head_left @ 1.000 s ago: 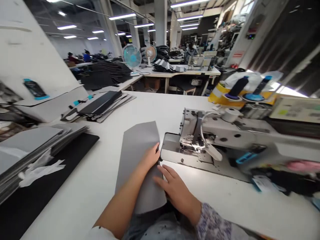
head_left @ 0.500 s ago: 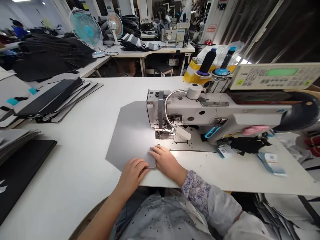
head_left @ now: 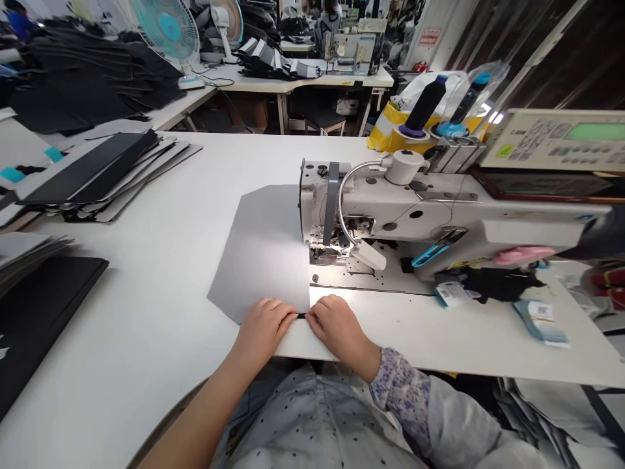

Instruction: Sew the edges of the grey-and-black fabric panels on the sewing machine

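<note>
Nearest, at the front edge of the white surface [head_left: 146, 273], the left hand [head_left: 263, 332] and right hand [head_left: 339, 327] sit close together, fingertips pinching a narrow black strip [head_left: 301, 316] at the near edge of a grey panel [head_left: 258, 251]. The panel lies flat, just beside the needle area of an industrial sewing machine [head_left: 390, 208]. Stacked dark panels [head_left: 92, 170] lie toward the far left corner.

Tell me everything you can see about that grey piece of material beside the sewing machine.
The grey panel is a flat, matte sheet with a fine texture and cut-off corners, lying on the white table. Its right edge runs beside the sewing machine's needle area. The left hand rests on its near edge; a small dark strip shows beside that hand.
</note>
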{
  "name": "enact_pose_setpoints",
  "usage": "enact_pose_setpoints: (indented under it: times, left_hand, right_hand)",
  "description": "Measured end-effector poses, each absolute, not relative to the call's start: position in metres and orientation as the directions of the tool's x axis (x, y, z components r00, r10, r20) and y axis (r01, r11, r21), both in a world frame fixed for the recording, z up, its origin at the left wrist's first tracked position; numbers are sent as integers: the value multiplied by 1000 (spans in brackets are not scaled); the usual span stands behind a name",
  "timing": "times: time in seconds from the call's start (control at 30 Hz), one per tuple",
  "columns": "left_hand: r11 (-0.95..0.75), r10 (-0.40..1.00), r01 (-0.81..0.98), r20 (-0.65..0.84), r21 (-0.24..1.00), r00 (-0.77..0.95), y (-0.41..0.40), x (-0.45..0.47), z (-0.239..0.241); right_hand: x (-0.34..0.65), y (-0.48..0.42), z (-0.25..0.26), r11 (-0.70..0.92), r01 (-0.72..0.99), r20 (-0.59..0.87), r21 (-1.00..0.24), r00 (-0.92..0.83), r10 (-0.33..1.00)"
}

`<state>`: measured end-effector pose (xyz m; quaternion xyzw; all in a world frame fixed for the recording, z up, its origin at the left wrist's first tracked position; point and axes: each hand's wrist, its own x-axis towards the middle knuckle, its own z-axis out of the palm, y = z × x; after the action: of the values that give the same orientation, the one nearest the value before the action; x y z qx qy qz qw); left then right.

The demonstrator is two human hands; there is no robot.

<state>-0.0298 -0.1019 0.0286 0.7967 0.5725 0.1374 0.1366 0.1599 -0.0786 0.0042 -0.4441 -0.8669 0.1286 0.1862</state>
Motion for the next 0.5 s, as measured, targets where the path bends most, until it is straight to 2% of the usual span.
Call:
enact_pose_setpoints:
  times: [0.1,0.27,0.4,0.5]
  left_hand:
    - [-307,950,900,38,310,311,-100,-26,31]
    - [-485,873,843,177,231,454,-113,-35,17]
    - [-538,839,809,244,237,486,-109,-42,5]
    - [-533,843,802,245,269,479,-80,-37,3]
  right_hand:
    - [158,-77,5,543,745,202,-388,-507,838]
    - [163,-84,5,658,691,210,-300,-625,752]
    - [167,-87,2,718,673,225,-178,-682,696]
    - [167,-70,-2,692,713,238,-112,-657,716]
